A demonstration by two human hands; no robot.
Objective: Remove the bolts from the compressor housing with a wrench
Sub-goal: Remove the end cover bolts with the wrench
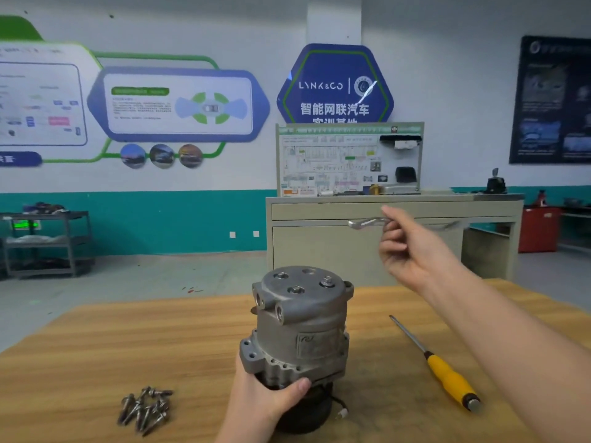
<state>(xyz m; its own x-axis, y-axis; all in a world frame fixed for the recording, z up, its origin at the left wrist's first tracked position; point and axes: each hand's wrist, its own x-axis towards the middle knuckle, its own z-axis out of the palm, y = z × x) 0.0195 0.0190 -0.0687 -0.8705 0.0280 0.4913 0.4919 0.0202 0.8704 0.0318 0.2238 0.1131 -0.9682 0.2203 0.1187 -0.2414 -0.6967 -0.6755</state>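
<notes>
The compressor housing [300, 324] stood on the counter [96, 340], with the left hand [265, 401] gripping its base. The right hand [412, 251] pinched the wrench [367, 223] high above it. With such a light pinch, the wrench could slip and fall onto the housing.

One compressor housing [299, 324], one wrench [367, 223] and one yellow-handled screwdriver [438, 366] are in view. A pile of loose bolts [145, 410], too tangled to count exactly, lies on the single wooden counter [96, 346]. Two hands appear.

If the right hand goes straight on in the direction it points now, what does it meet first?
The right hand, holding the blurred metal wrench, points up and leftward, above the grey metal compressor housing. The way looks free; the beige cabinet lies behind, but depth is unclear.
</notes>
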